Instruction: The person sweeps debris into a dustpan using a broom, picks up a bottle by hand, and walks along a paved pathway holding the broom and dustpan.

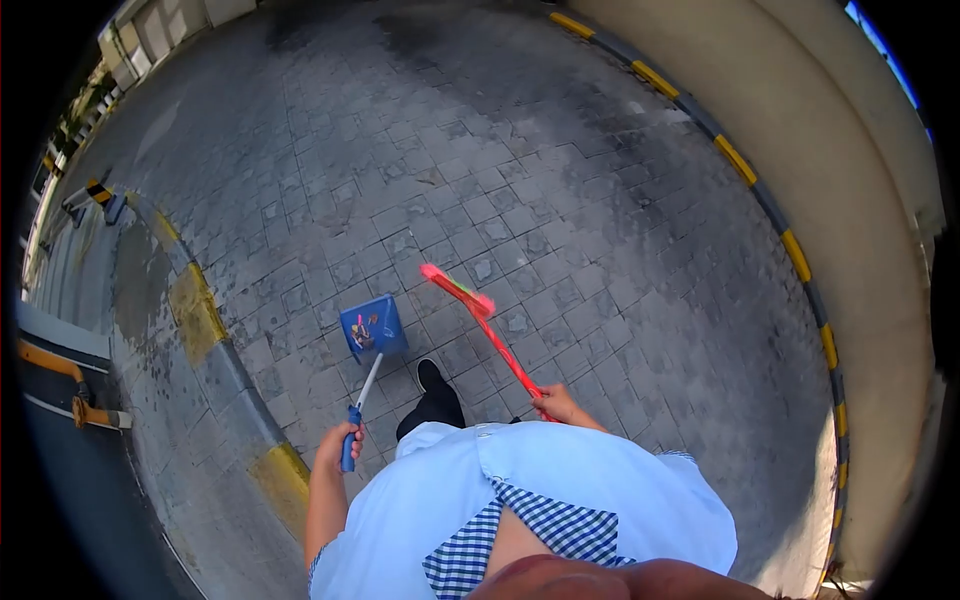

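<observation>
A blue long-handled dustpan is held out at the left, with several small bits of litter in its pan. My left hand is closed around the blue grip at the end of its pale handle. On the other side, my right hand is wrapped round the red stick of a broom. The pink and green bristle head of the broom is to the right of the dustpan, apart from it. One dark shoe shows just below the pan.
Grey paving spreads ahead. A yellow and grey kerb runs along the left, and a yellow and black kerb curves below a beige wall on the right. An orange bar stands at the far left.
</observation>
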`<state>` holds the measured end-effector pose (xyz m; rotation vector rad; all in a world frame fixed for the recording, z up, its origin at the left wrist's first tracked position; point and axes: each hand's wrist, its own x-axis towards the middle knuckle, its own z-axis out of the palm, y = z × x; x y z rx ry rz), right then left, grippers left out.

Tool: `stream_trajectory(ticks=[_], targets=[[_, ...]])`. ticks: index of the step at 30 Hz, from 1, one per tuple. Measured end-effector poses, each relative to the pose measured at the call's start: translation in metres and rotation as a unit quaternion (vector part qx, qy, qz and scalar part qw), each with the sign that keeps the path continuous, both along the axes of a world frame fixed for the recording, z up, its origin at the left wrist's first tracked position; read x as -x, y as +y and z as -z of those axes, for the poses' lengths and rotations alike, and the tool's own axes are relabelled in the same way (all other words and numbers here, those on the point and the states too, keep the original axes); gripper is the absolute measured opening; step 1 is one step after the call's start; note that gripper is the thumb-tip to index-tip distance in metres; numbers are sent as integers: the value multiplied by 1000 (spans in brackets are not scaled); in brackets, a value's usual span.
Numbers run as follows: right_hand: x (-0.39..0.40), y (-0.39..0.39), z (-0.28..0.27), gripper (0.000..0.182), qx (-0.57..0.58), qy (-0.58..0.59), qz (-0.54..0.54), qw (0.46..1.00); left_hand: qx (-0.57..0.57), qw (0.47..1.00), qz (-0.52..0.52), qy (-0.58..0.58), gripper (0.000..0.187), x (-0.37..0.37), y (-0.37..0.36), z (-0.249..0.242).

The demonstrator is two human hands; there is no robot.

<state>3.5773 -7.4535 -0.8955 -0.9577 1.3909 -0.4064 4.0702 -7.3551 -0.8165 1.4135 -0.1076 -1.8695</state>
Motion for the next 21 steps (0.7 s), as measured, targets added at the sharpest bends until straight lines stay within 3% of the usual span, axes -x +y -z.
stream_trajectory(ticks=[5, 7, 12, 15, 17, 19, 21], targets=[[-42, -172, -10, 15, 30, 41, 15, 999, 9, 999, 38, -22, 21, -39, -205, -32], [-54, -236, -17, 20, -47, 18, 65, 997, -5, 998, 59, -36, 21, -54, -288, -42], [-70, -390, -31, 22, -66, 15, 96, 993, -5, 994, 94, -48, 22, -70, -499, -67], [-66, -507, -20, 24, -38, 28, 101, 994, -3, 996, 92, -21, 22, -71, -628, -52], [-62, -585, -12, 12, 18, 51, 84, 995, -3, 996, 87, -24, 22, -64, -697, -48], [-47, -680, -11, 11, 94, 85, 51, 991, -8, 997, 80, -21, 24, -58, -779, -39], [-41, -752, -19, 10, 141, 112, 22, 983, 1, 997, 70, -21, 24, -40, -851, -59]])
